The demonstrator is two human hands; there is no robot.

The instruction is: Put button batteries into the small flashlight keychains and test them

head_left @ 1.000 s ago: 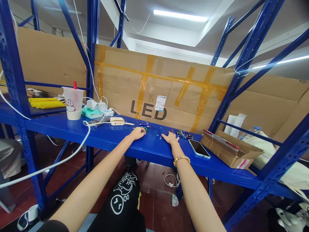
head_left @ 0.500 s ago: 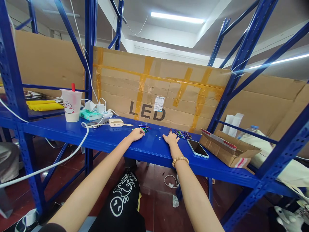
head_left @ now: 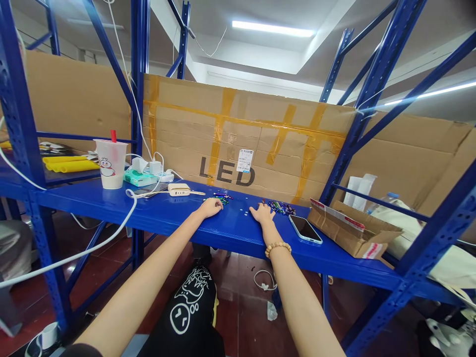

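My left hand point(head_left: 212, 207) rests on the blue shelf top point(head_left: 230, 225), its fingers curled in; whatever they may hold is hidden. Just beyond it lies a small group of shiny blue, purple and green slender pieces point(head_left: 223, 198), too small to name. Several paces of shelf surface to the right, my right hand point(head_left: 262, 213) lies palm down with its fingers spread, a beaded bracelet point(head_left: 278, 246) on the wrist. Its fingertips are beside a larger pile of similar shiny pieces point(head_left: 282, 208). Several small pale dots point(head_left: 243, 212) sit on the shelf between my hands.
A phone point(head_left: 305, 229) and an open cardboard box point(head_left: 353, 228) stand to the right. At the left are a drink cup point(head_left: 112, 166), a tissue pack point(head_left: 140, 176), a cream charger point(head_left: 179, 189) and a white cable point(head_left: 122, 225). A cardboard sheet point(head_left: 186, 134) backs the shelf.
My right hand has shifted very slightly left, its fingers still spread. The left hand stays in place, and the piles look the same.
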